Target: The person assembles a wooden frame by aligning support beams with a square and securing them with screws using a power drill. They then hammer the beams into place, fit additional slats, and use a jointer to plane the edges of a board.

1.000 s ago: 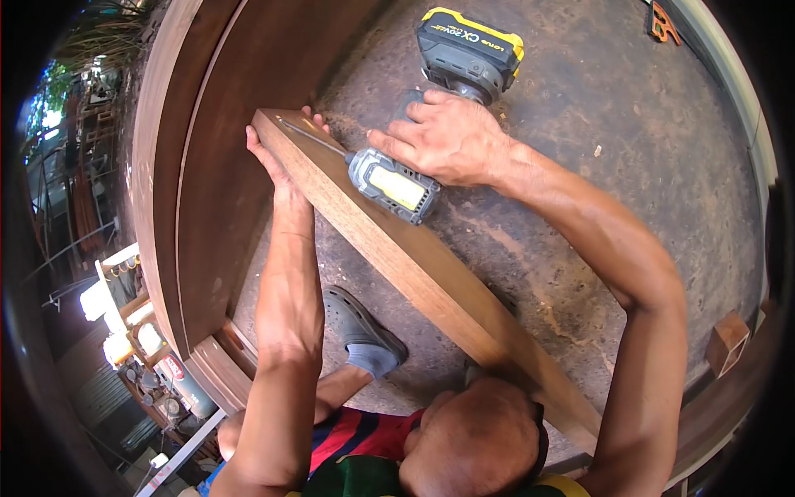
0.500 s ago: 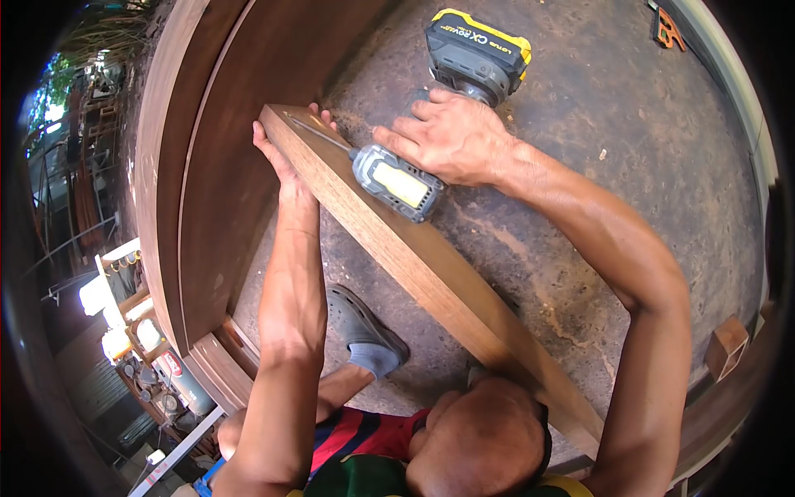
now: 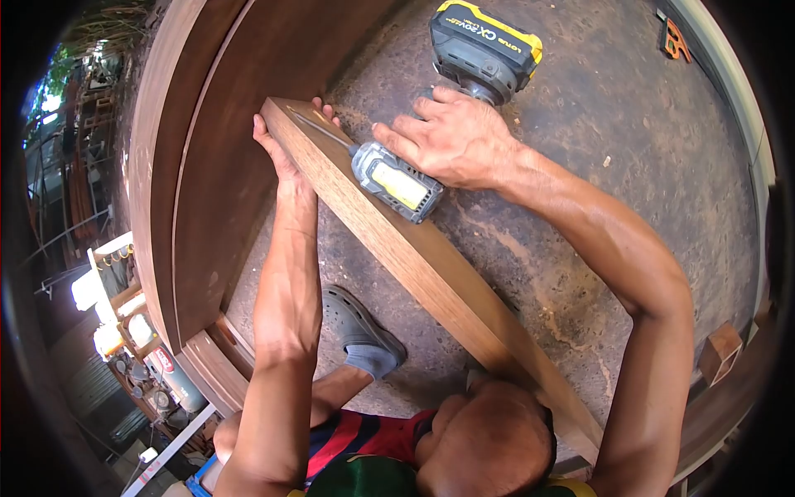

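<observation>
On the stained floor [image 3: 646,157], the wooden beam [image 3: 447,282] slanted from eleven toward five o'clock. The left hand [image 3: 281,153] gripped its far end; the right hand [image 3: 464,137], near twelve, clasped the power driver [image 3: 399,184], bit [image 3: 325,132] toward that end.

We see little of the drill grip [image 3: 480,93] beneath the fingers of the right hand [image 3: 464,139], or of the left hand [image 3: 286,166] palm behind the board [image 3: 414,261].

The head view has rotated slightly: the orange-handled clamp [image 3: 676,41] appears lower and farther right, the driver's battery [image 3: 484,48] farther right.
</observation>
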Demonstrator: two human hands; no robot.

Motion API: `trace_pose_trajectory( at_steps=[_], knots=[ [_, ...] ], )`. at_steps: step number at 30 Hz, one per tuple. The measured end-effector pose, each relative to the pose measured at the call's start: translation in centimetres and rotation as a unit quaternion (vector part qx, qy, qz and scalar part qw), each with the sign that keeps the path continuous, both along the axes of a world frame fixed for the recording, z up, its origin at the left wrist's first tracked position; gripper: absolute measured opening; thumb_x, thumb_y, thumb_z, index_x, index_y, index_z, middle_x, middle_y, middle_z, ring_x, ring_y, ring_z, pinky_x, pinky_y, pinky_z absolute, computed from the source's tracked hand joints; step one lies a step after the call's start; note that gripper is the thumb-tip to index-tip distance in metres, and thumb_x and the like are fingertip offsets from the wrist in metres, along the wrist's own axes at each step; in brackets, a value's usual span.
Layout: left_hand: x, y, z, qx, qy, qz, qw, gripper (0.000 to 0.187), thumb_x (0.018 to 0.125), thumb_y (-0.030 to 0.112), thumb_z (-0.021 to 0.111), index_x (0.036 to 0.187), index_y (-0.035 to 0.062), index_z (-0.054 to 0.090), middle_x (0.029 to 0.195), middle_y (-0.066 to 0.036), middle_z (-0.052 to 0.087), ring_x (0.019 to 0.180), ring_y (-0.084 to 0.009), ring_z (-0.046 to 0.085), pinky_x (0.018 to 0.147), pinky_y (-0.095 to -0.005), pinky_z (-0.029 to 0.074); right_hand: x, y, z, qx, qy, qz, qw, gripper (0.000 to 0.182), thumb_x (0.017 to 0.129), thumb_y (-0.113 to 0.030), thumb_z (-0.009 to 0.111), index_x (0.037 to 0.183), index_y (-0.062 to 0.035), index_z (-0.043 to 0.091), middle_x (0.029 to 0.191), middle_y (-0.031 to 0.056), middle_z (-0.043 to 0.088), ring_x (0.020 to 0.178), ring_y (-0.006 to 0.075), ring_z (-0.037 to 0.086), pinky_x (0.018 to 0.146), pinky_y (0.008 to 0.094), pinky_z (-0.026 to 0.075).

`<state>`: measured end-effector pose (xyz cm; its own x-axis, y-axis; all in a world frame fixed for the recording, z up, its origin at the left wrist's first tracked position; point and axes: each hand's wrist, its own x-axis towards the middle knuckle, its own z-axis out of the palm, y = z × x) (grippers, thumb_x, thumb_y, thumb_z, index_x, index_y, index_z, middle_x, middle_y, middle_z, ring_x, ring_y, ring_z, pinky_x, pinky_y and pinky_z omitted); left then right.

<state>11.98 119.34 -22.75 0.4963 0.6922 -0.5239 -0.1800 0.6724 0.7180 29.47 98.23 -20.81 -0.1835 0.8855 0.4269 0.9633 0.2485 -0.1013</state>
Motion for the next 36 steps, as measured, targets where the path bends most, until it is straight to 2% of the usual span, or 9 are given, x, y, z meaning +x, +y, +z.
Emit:
trace_pose_trajectory(
  at_steps=[13, 16, 19, 21, 24, 27, 36],
  knots=[
    [-0.4, 0.6, -0.4, -0.020, -0.019, -0.016, 0.999, 0.099, 0.076, 0.085, 0.052, 0.125, -0.0020, 0.050, 0.114, -0.015, 0.059, 0.101, -0.0302, 0.061, 0.087, -0.0458, 0.053, -0.2, 0.1, 0.2, 0.031, -0.020, -0.011, 0.999, 0.038, 0.087, -0.020, 0.057, 0.122, -0.0050, 0.064, 0.091, 0.0036, 0.068, 0.085, 0.0192, 0.066, 0.077, 0.0346, 0.048],
    [-0.1, 0.2, -0.2, 0.004, 0.000, 0.006, 1.000, 0.100, 0.075, 0.085, 0.052, 0.124, -0.0023, 0.051, 0.112, -0.015, 0.060, 0.100, -0.0301, 0.061, 0.088, -0.0453, 0.053, -0.3, 0.0, 0.3, 0.038, -0.021, -0.016, 0.999, 0.038, 0.087, -0.020, 0.058, 0.121, -0.0051, 0.064, 0.091, 0.0033, 0.068, 0.085, 0.0189, 0.066, 0.078, 0.0344, 0.048],
    [-0.8, 0.8, -0.7, -0.025, -0.020, -0.031, 0.999, 0.101, 0.074, 0.085, 0.053, 0.124, -0.0023, 0.051, 0.112, -0.015, 0.060, 0.101, -0.0302, 0.061, 0.089, -0.0456, 0.052, -0.4, 0.0, -0.1, 0.022, -0.004, -0.024, 0.999, 0.039, 0.086, -0.019, 0.058, 0.122, -0.0051, 0.063, 0.091, 0.0034, 0.068, 0.086, 0.0192, 0.066, 0.079, 0.0345, 0.049],
    [-0.9, 0.8, -0.6, -0.034, -0.045, -0.036, 0.998, 0.101, 0.078, 0.082, 0.053, 0.131, -0.0027, 0.045, 0.122, -0.019, 0.055, 0.110, -0.0332, 0.057, 0.096, -0.0473, 0.051, -0.6, 0.0, -0.7, 0.021, 0.000, -0.027, 0.999, 0.039, 0.086, -0.019, 0.058, 0.123, -0.0052, 0.062, 0.091, 0.0035, 0.068, 0.087, 0.0194, 0.066, 0.079, 0.0345, 0.049],
    [-0.7, 0.5, -0.5, 0.005, -0.031, -0.022, 0.999, 0.099, 0.078, 0.081, 0.055, 0.136, 0.0013, 0.040, 0.123, -0.018, 0.055, 0.114, -0.0345, 0.055, 0.098, -0.0485, 0.050, -0.3, -0.1, -0.7, 0.007, 0.007, -0.022, 1.000, 0.040, 0.086, -0.019, 0.059, 0.124, -0.0054, 0.061, 0.092, 0.0037, 0.068, 0.088, 0.0197, 0.066, 0.080, 0.0346, 0.049],
    [-0.6, 0.5, -0.4, -0.005, -0.030, -0.010, 0.999, 0.098, 0.078, 0.079, 0.056, 0.139, 0.0044, 0.037, 0.124, -0.018, 0.054, 0.115, -0.0357, 0.054, 0.099, -0.0497, 0.049, -0.2, -0.1, -0.5, -0.001, -0.003, -0.014, 1.000, 0.041, 0.086, -0.020, 0.059, 0.125, -0.0057, 0.061, 0.093, 0.0037, 0.068, 0.089, 0.0195, 0.066, 0.080, 0.0345, 0.049],
    [-0.9, 0.7, -0.4, -0.012, -0.042, -0.028, 0.999, 0.099, 0.078, 0.077, 0.058, 0.141, 0.0052, 0.034, 0.129, -0.019, 0.049, 0.121, -0.0379, 0.050, 0.100, -0.0523, 0.048, -0.2, -0.5, -0.6, 0.010, -0.058, -0.026, 0.998, 0.048, 0.086, -0.022, 0.057, 0.133, -0.0101, 0.056, 0.104, 0.0006, 0.066, 0.089, 0.0162, 0.062, 0.082, 0.0326, 0.048]
  ],
)
